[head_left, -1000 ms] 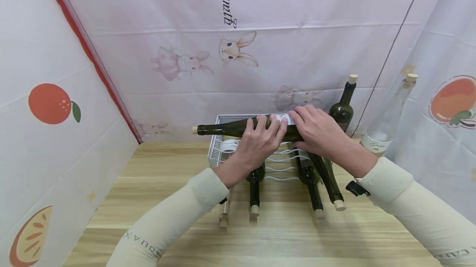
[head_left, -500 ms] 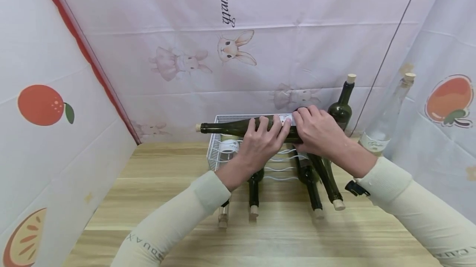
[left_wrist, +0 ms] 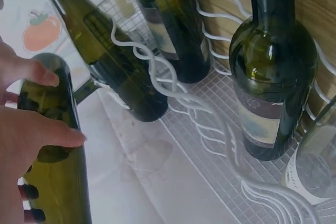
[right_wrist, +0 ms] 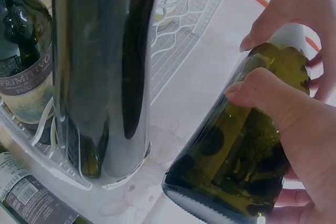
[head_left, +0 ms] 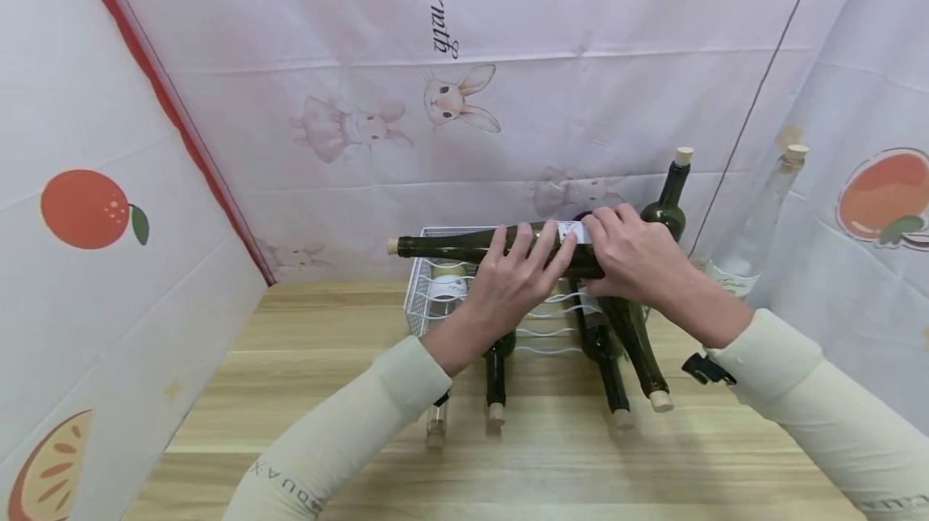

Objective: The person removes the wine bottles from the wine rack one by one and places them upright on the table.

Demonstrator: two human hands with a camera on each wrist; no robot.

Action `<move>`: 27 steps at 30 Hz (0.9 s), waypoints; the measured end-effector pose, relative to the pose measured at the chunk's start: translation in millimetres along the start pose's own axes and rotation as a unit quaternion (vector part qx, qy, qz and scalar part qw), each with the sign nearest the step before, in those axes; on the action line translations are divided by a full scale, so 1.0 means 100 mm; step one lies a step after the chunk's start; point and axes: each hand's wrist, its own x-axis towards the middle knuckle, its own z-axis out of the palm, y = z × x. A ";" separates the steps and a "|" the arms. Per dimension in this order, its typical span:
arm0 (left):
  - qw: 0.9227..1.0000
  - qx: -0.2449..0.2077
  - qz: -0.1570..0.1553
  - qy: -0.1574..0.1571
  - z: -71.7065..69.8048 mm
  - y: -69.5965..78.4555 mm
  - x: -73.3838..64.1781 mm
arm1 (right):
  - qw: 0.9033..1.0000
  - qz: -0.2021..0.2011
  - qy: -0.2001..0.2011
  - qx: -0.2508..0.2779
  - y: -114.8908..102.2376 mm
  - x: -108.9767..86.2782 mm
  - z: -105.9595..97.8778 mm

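Above the white wire rack (head_left: 415, 295), both hands hold a green glass wine bottle (head_left: 443, 247) level, its cork (head_left: 393, 246) toward the left. My left hand (head_left: 515, 267) curls over the middle of its body. Close beside it, my right hand (head_left: 635, 259) grips the base end and partly covers the white label (head_left: 573, 231). In the right wrist view the bottle's base (right_wrist: 210, 203) shows past the right thumb. Several corked bottles lie in the rack, necks pointing to the front: a clear bottle (head_left: 447, 287), a dark bottle (head_left: 497, 376) and green ones (head_left: 642, 352) at the right.
Behind the rack's right end stands a dark green bottle (head_left: 666, 210). Farther right is a tall clear bottle (head_left: 751, 222) with a cork. A wooden tabletop (head_left: 327, 392) carries the rack, and printed fabric walls (head_left: 348, 21) enclose the back and sides.
Both hands have shifted slightly to the right with the bottle, which stays level. The bottles in the rack have not moved.
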 end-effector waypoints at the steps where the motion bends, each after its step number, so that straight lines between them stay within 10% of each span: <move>1: 1.000 -0.004 0.003 0.000 -0.01 -0.01 0.00 | 1.000 0.002 0.003 0.003 0.01 -0.01 -0.01; 13: 0.996 -0.051 0.065 -0.027 -0.10 -0.04 -0.01 | 0.997 0.038 0.057 0.040 0.22 -0.13 -0.01; 27: 0.995 -0.075 0.061 -0.031 -0.07 -0.07 -0.06 | 0.991 0.098 0.037 0.078 0.41 -0.32 0.00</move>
